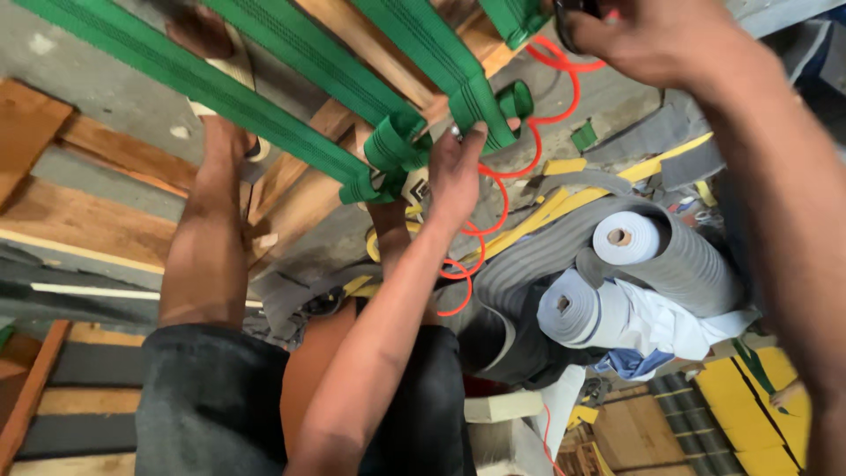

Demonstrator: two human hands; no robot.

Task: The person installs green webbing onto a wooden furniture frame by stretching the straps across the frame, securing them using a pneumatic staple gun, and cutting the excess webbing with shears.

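Observation:
Several green webbing straps run diagonally across a wooden frame. My left hand grips the folded end of one green strap and holds it against the wood. Beside it another folded strap end lies on the frame. My right hand at the top right is closed on a dark tool, most of it cut off by the frame edge. An orange coiled hose hangs from the tool and runs down past my left wrist.
My bare leg reaches to a sandalled foot on the frame. Grey fabric rolls and yellow strips lie right of the frame. Yellow foam pieces sit at the lower right, wooden boards at the left.

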